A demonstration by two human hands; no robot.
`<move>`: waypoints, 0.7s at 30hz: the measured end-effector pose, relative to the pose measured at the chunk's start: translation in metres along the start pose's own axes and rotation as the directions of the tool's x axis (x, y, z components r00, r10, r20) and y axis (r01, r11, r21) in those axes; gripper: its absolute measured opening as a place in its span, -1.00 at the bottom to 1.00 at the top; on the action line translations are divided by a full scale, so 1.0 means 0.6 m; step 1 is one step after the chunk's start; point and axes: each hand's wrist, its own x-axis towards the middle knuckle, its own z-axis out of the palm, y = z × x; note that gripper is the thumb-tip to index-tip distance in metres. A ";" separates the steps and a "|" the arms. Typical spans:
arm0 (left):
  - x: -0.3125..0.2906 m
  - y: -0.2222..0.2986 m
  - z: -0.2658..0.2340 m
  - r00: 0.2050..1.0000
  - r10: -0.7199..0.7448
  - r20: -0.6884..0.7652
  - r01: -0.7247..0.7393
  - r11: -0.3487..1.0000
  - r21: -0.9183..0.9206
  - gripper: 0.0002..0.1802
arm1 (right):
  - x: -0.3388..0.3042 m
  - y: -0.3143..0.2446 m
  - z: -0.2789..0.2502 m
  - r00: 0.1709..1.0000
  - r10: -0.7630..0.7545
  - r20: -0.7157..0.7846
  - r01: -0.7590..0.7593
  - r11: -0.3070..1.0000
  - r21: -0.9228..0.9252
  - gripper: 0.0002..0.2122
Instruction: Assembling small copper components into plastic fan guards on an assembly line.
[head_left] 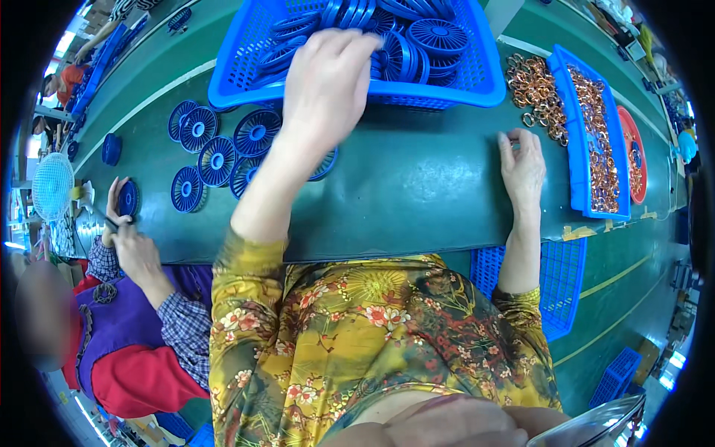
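My left hand (328, 78) reaches over the near rim of a blue plastic basket (439, 94) heaped with dark blue slotted discs (438, 37). Its fingers bend down close to the discs, blurred at the tips, and whether they grip one does not show. Farther right, my right hand (523, 160) is low over the green table, thumb and fingers drawn together; anything between them is too small to make out. Near it lies a loose pile of copper-coloured rings (535, 86). Left of my left forearm, several blue slotted discs (217, 161) lie flat on the table.
A shallow blue tray (580, 171) of copper-coloured rings stands at the right, beside a round red tray (634, 141). On the left, a co-worker's hands (138, 249) hold a dark tool near a blue disc (128, 199). Below the table edge is a blue crate (562, 283).
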 end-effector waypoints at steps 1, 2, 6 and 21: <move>0.020 -0.012 0.021 0.997 -0.015 0.081 0.014 1.000 0.016 -0.63 | -0.004 -0.007 -0.005 0.998 0.005 0.056 -0.005 1.000 0.003 -0.84; 0.040 -0.024 0.040 0.987 -0.032 0.161 0.027 0.999 0.033 -0.57 | -0.008 -0.012 -0.008 0.996 0.013 0.091 -0.013 1.000 0.005 -0.85; 0.077 -0.052 0.092 0.855 -0.071 0.514 0.045 0.997 0.062 -0.45 | -0.020 -0.008 -0.008 0.995 -0.046 0.091 0.046 0.999 0.005 -0.88; 0.033 0.022 -0.033 0.993 0.107 0.054 -0.089 0.958 -0.272 -0.80 | -0.068 -0.056 -0.032 0.920 -0.235 -0.314 0.341 0.875 0.344 -0.83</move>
